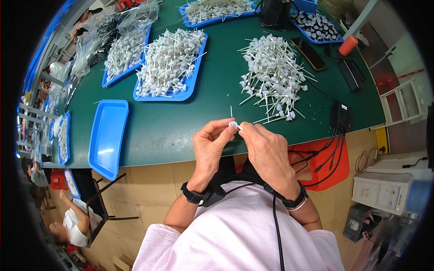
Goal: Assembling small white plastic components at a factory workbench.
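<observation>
Both hands pinch one small white plastic cap-and-stick piece [233, 124]; left hand [209, 147] fingers steady it; right hand [266, 151] should press squarely above the green counter [181, 122].

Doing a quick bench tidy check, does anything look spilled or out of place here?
Yes. One big heap of white capped sticks lies loose on the green table, not in a blue tray like the others, with strays scattered toward the hands. One stick lies alone. The nearest blue tray overhangs the table edge.
</observation>
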Available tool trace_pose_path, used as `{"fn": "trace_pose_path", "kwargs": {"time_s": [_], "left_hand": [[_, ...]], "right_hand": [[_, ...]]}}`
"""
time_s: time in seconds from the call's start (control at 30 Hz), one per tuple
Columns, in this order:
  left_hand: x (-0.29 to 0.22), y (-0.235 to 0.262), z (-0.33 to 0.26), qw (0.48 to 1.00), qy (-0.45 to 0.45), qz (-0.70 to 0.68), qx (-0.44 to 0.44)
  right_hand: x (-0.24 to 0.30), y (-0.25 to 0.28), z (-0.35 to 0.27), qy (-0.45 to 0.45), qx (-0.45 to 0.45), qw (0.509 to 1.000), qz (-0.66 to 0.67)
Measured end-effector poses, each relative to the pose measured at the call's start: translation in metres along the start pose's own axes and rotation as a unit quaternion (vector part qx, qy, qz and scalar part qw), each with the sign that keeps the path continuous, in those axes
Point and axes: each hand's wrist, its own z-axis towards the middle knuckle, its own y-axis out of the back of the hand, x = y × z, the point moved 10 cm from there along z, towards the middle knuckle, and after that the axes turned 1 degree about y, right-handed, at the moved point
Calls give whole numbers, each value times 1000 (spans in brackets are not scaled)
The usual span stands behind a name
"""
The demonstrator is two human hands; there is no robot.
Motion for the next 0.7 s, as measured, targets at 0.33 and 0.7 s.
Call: {"fn": "trace_pose_path", "kwargs": {"time_s": [0.33, 0.7], "left_hand": [[0, 1, 0, 1000, -13, 17, -11], [2, 2, -2, 999, -29, 29, -20]], "right_hand": [[-2, -7, 2, -6, 8, 1000, -6], [3, -13, 1, 3, 30, 999, -45]]}}
